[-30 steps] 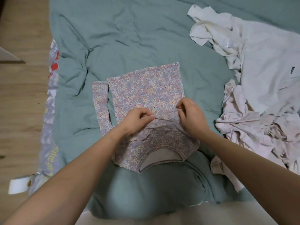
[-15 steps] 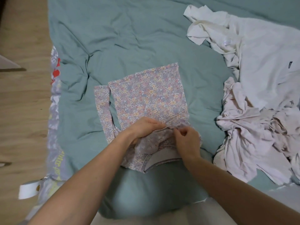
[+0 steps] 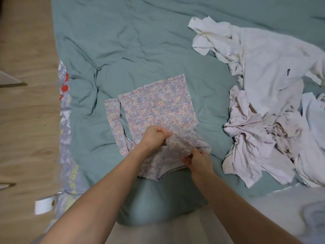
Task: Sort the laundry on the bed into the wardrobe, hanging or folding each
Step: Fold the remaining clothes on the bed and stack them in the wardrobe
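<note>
I am folding the floral top (image 3: 158, 106) on the bed (image 3: 140, 50); my left hand (image 3: 154, 138) and right hand (image 3: 198, 160) are both pinching its near sleeve, bunched between them. Next I should be laying that sleeve flat across the body. The unsorted laundry pile (image 3: 263, 111) is waiting beyond my right hand.

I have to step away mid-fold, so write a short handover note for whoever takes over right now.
Left hand and right hand both grip a fold of the floral top, which lies on the green bedcover, near end.
Done: top laid flat, one sleeve folded alongside.
Left: finish folding it, then sort the pale laundry pile on the right of the bed. The wardrobe is out of view.
</note>
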Motion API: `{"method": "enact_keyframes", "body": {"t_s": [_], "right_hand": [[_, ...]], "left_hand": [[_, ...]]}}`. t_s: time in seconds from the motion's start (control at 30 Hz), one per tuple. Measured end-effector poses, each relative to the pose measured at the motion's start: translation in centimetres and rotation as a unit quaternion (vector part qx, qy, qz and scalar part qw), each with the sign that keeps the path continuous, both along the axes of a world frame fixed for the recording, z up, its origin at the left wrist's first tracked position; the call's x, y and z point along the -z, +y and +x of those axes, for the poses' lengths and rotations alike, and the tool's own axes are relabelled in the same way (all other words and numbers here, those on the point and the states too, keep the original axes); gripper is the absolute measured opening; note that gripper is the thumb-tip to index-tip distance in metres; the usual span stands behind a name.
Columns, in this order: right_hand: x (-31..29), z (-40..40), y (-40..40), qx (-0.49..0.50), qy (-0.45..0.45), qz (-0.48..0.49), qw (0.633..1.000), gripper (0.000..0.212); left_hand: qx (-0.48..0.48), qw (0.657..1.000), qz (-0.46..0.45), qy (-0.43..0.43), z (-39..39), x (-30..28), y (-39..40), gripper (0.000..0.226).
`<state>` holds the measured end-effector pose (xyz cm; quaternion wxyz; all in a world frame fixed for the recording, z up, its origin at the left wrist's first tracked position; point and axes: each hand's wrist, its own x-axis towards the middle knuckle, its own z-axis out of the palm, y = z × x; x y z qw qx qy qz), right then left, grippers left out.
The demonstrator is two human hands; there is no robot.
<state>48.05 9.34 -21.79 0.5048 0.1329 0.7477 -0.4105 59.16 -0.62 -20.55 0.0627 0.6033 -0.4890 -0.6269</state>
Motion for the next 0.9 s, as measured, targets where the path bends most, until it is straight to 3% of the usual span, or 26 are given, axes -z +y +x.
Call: {"method": "enact_keyframes", "body": {"t_s": [0.13, 0.2, 0.3, 0.4, 0.5, 0.6, 0.73, 0.9], "right_hand": [[-0.2, -0.4, -0.2, -0.035, 0.025, 0.031, 0.999, 0.027], [-0.9, -0.8, -0.3, -0.057, 0.008, 0.036, 0.998, 0.022], [-1.9, -1.5, -0.4, -0.033, -0.053, 0.020, 0.998, 0.015], [-2.8, -1.8, -0.4, 0.017, -0.128, 0.000, 0.992, 0.029], [-4.5, -2.5, -0.2, -0.046, -0.097, 0.011, 0.994, 0.018], [-5.6, -3.0, 0.1, -0.086, -0.084, -0.011, 0.993, 0.026], [-6.5, -3.3, -0.4, -0.097, -0.119, -0.029, 0.988, 0.029], [-7.2, -4.2, -0.7, -0.084, -0.157, -0.022, 0.984, 0.036]], "left_hand": [[0.065, 0.996, -0.064, -0.015, -1.2, -0.1, 0.9, 0.025], [0.066, 0.998, -0.007, 0.016, -1.4, -0.6, 1.4, 0.031], [0.152, 0.981, 0.119, 0.009, 0.0, -1.7, 2.1, 0.055], [0.216, 0.969, 0.118, 0.040, 2.5, -2.1, 3.0, 0.044], [0.120, 0.983, 0.094, 0.105, 3.9, -2.9, 3.6, 0.022], [-0.003, 0.978, 0.137, 0.157, 4.1, -4.0, 3.9, 0.021], [0.008, 0.988, 0.136, 0.080, 3.0, -5.0, 5.1, 0.026], [-0.023, 0.978, 0.151, 0.144, 0.9, -5.8, 5.9, 0.020]]}}
